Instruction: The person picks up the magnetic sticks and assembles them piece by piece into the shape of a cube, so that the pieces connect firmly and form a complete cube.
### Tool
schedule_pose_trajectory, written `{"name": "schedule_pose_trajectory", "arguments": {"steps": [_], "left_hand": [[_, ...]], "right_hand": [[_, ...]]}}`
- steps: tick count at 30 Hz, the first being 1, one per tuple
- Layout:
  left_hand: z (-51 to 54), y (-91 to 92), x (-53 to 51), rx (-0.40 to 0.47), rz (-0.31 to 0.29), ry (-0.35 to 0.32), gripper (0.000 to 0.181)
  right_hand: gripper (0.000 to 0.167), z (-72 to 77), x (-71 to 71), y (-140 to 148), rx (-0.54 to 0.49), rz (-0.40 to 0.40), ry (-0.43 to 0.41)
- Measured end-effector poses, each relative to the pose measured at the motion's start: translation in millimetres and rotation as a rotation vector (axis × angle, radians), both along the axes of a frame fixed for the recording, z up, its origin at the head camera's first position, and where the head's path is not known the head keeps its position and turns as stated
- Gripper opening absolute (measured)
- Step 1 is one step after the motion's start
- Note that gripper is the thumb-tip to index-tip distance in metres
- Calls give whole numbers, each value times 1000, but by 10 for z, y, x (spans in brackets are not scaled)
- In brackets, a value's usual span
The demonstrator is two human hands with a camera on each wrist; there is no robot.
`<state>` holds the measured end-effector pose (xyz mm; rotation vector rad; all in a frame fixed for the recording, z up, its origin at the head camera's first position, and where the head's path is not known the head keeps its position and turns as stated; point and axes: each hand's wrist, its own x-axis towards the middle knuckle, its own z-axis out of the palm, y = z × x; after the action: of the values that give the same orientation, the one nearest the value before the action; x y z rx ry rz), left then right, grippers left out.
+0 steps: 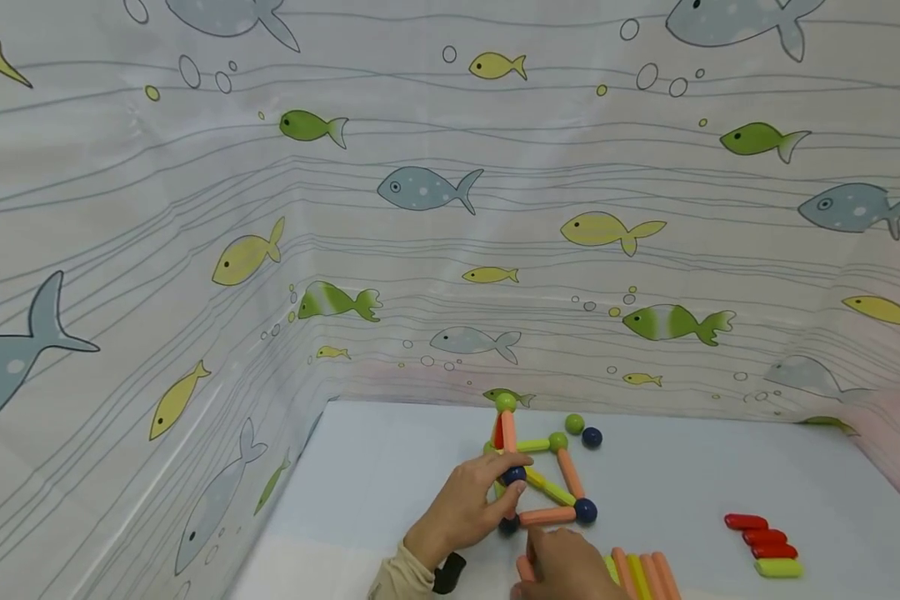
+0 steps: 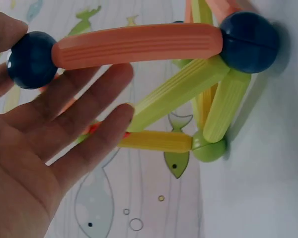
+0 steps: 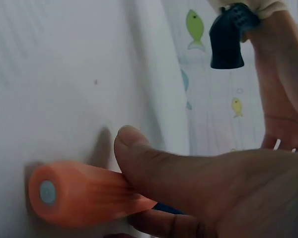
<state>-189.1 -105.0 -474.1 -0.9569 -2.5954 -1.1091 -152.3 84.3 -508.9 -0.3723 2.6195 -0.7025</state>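
Note:
A frame of sticks and balls stands on the white table. My left hand (image 1: 461,507) pinches its raised dark blue ball (image 1: 514,475); in the left wrist view the thumb and index finger of that hand (image 2: 49,144) are on the ball (image 2: 32,60), which joins an orange stick (image 2: 139,45) running to another blue ball (image 2: 249,42). Below the frame, my right hand (image 1: 570,567) grips a loose orange stick (image 1: 525,569). Its silvery end and grooved side show in the right wrist view, where the stick (image 3: 79,193) lies under the thumb of the hand (image 3: 188,186).
A loose green ball (image 1: 574,424) and a dark blue ball (image 1: 592,437) lie behind the frame. Several orange and yellow sticks (image 1: 640,577) lie in a row beside my right hand. Red sticks (image 1: 765,537) and a green stick (image 1: 779,568) are at the right. Fish-patterned sheeting surrounds the table.

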Motion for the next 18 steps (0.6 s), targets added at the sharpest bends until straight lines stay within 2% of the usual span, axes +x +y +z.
{"name": "schedule_pose_trajectory", "arguments": {"steps": [3,6,8,11,14,16,18], "left_hand": [[-22,-8,-12,78,-34,-73,29],[-37,-13,-20,141,-55,-134,29],[-44,-23,-25,160,-65,-159,30],[-47,-36,-32,168,-73,-176,31],[-43,-42,-44,164,-68,-167,30],[-39,-43,-51,164,-64,-161,29],[-36,-44,-56,163,-59,-158,28]], "right_hand": [[32,-20,16,-32,53,34,2],[26,-13,18,-19,28,45,-24],[20,4,1,42,-55,60,-63],[16,50,-73,230,-226,134,-81],[19,120,-188,466,-394,164,-15],[28,182,-270,605,-472,87,27],[35,238,-337,705,-529,-76,48]]}}
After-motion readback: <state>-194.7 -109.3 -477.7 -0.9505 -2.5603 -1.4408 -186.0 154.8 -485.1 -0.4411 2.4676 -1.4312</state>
